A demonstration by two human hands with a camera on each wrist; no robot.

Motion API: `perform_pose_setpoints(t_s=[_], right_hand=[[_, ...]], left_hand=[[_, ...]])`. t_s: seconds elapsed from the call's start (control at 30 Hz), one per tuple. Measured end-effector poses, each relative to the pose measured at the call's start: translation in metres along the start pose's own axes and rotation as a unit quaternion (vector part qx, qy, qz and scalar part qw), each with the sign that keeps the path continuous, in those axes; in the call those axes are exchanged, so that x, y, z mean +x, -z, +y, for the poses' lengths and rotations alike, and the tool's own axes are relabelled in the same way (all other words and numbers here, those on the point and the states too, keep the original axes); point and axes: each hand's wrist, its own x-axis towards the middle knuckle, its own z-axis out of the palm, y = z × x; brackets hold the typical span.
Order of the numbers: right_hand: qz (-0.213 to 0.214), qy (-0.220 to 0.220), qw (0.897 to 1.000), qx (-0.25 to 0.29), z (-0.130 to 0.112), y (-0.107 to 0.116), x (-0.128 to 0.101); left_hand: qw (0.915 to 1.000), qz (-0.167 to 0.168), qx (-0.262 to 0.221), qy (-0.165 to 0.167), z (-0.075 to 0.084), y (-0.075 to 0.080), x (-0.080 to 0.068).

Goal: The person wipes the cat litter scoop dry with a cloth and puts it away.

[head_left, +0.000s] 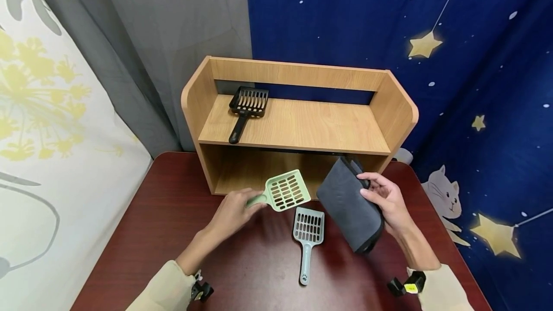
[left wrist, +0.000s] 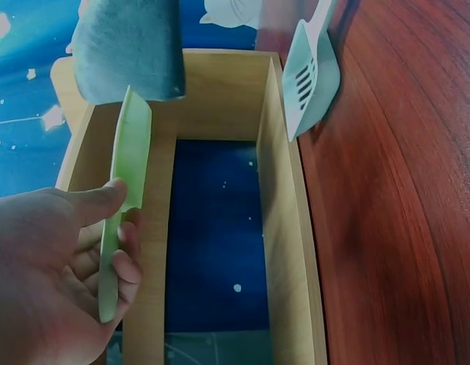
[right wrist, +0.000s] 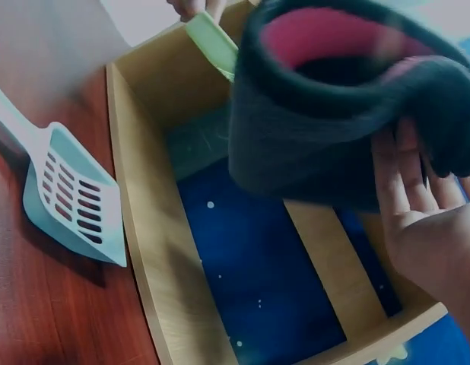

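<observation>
My left hand (head_left: 235, 211) grips the handle of a green slotted litter scoop (head_left: 287, 191), held up in front of the shelf's lower opening. In the left wrist view, the thumb and fingers pinch that handle and the scoop stands edge-on. My right hand (head_left: 386, 200) holds a folded dark grey cloth (head_left: 351, 205) by its right edge. A pink inner face shows in the cloth's fold in the right wrist view. Between the hands, a pale blue-grey litter scoop (head_left: 308, 227) lies on the table, its handle toward me.
A two-level wooden shelf (head_left: 298, 145) stands at the table's back. On its upper board, toward the left, lies a black litter scoop (head_left: 249, 102). The dark red table (head_left: 173, 224) extends on both sides. Grey and blue star-patterned curtains (head_left: 328, 18) hang behind.
</observation>
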Motion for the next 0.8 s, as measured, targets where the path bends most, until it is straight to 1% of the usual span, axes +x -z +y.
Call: perform_pose_setpoints(t_s=[0.1, 0.17, 0.3, 0.4, 0.53, 0.63, 0.8], right_hand=[[0.021, 0.013, 0.997, -0.071, 0.002, -0.009, -0.003], [0.034, 0.019, 0.992, -0.116, 0.006, -0.017, -0.004], [0.032, 0.014, 0.987, -0.158, 0.015, -0.029, -0.007], [0.017, 0.012, 0.987, -0.159, 0.024, -0.035, -0.008], [0.001, 0.023, 0.989, -0.148, 0.035, -0.046, -0.008], [0.002, 0.026, 0.989, -0.143, 0.043, -0.056, -0.005], [0.011, 0.026, 0.991, -0.134, 0.058, -0.079, -0.001]], left_hand=[[1.0000, -0.001, -0.001, 0.008, 0.001, 0.000, 0.001], [0.9999, -0.002, -0.001, 0.014, 0.002, 0.000, 0.002], [0.9995, 0.001, -0.007, 0.030, 0.005, -0.001, 0.005], [0.9991, 0.003, -0.017, 0.040, 0.008, -0.003, 0.007], [0.9985, 0.006, -0.027, 0.048, 0.011, -0.005, 0.009], [0.9983, 0.007, -0.029, 0.050, 0.014, -0.007, 0.011], [0.9987, 0.010, -0.032, 0.039, 0.022, -0.013, 0.015]])
